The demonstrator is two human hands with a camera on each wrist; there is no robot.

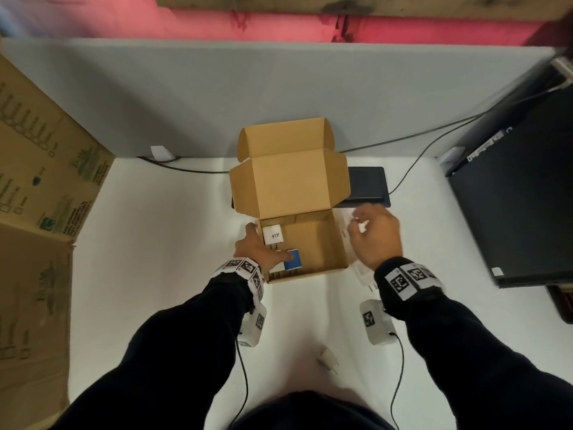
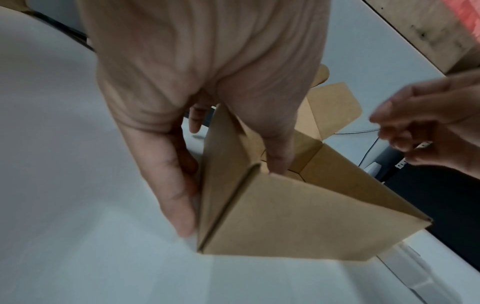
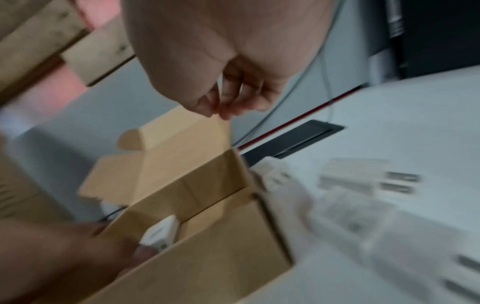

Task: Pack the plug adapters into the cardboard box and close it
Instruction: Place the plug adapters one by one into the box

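The brown cardboard box stands open mid-table, its lid raised at the back. Inside lie a white plug adapter and a blue one along the left wall. My left hand grips that left wall, thumb inside and fingers outside. My right hand hovers right of the box, fingers loosely curled, holding nothing that I can see. Below it, white adapters lie blurred on the table. Another white adapter lies nearer to me.
A black desk panel sits behind the box. A black computer case stands at the right, with cables running along the grey partition. A large cardboard sheet walls off the left.
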